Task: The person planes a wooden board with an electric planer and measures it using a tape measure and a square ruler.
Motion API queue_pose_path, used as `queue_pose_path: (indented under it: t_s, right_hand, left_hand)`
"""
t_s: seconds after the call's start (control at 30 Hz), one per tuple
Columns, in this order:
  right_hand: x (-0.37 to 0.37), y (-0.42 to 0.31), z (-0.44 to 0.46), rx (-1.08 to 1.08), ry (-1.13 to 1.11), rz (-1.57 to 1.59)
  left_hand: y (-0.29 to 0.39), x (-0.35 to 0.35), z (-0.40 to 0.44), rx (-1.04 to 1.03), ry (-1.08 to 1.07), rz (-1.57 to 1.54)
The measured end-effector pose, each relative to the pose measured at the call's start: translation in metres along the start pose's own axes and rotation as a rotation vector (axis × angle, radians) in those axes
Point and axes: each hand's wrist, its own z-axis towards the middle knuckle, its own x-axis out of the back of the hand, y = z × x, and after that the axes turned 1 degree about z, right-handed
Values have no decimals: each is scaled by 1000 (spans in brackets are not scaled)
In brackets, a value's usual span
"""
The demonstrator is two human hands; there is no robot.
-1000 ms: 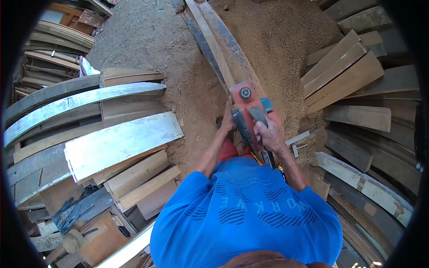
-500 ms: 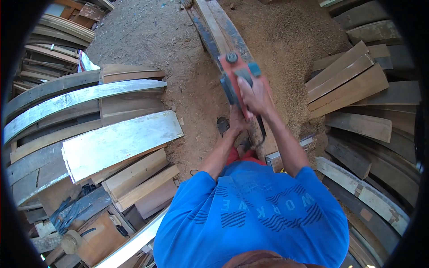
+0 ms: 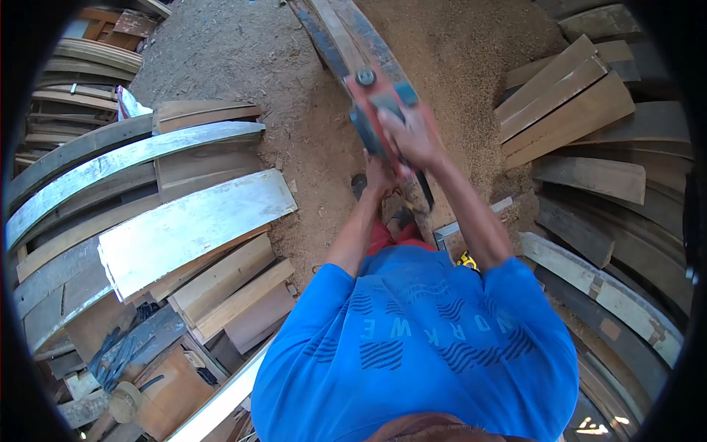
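A red and teal electric planer [image 3: 384, 96] with a round black knob at its far end lies over a long narrow wooden strip [image 3: 335, 29] on a worn bench [image 3: 379, 48]. My right hand [image 3: 414, 136] is wrapped around its handle from above. Close against the planer's left rear side is my left hand [image 3: 380, 175]; its fingers are blurred and partly hidden, so I cannot tell what they grip. From the planer's rear a black cord [image 3: 425, 190] hangs down near my right wrist.
Stacked boards flank me, with a white-faced plank [image 3: 199, 228] on the left and curved boards [image 3: 589, 177] on the right. By my right forearm lie a yellow and black tape measure [image 3: 466, 260] and a metal-edged piece [image 3: 449, 234]. Shavings cover the ground [image 3: 464, 88].
The planer, with both hands at it, has moved slightly away from me along the strip. The whole view has shifted a little, and more of the tape measure shows.
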Motion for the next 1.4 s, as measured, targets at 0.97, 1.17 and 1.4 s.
queue_pose_path:
  t_s: [0.97,1.17,1.4]
  right_hand:
    - [-9,8,30,30,32,174]
    - [-13,54,-157,-5,91,-58]
    - [-24,41,-108,-46,147,37]
  left_hand:
    - [34,10,-97,-20,-545,-156]
    - [38,-2,-128,-444,-361,-284]
    - [20,15,-99,-357,-360,-331]
